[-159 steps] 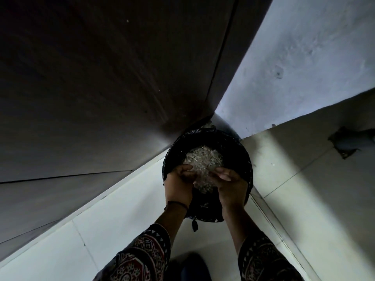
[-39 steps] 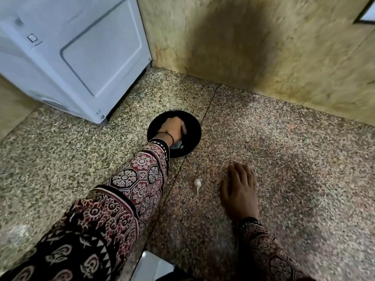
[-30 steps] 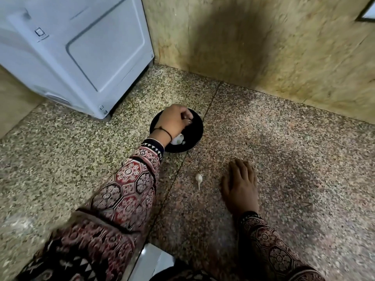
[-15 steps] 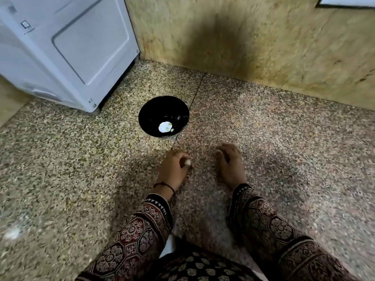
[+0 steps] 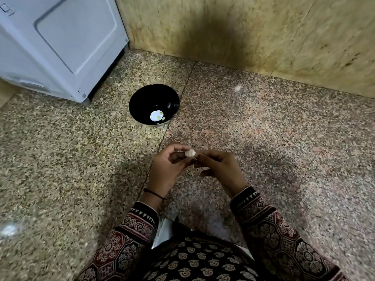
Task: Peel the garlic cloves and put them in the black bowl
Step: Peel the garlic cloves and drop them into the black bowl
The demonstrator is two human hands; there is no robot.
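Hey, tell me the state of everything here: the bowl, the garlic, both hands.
Round black bowl: upright on the floor, a few pale pieces inside.
Small pale garlic clove: pinched between both hands, outside the bowl.
Left hand: fingers curled, pinching the clove.
Right hand: fingers curled, pinching the clove.

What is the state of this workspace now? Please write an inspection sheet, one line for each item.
Surface: speckled stone floor, crossed by a joint line.
Job's things: black bowl upright on the floor, pale pieces inside; one garlic clove held above the floor, nearer the person than the bowl.
Clutter: pale flat object at the lap, partly hidden.
Hands: left hand and right hand both pinch the garlic clove.
Cables: nothing seen.
Surroundings: white appliance left of the bowl; yellowish wall behind.
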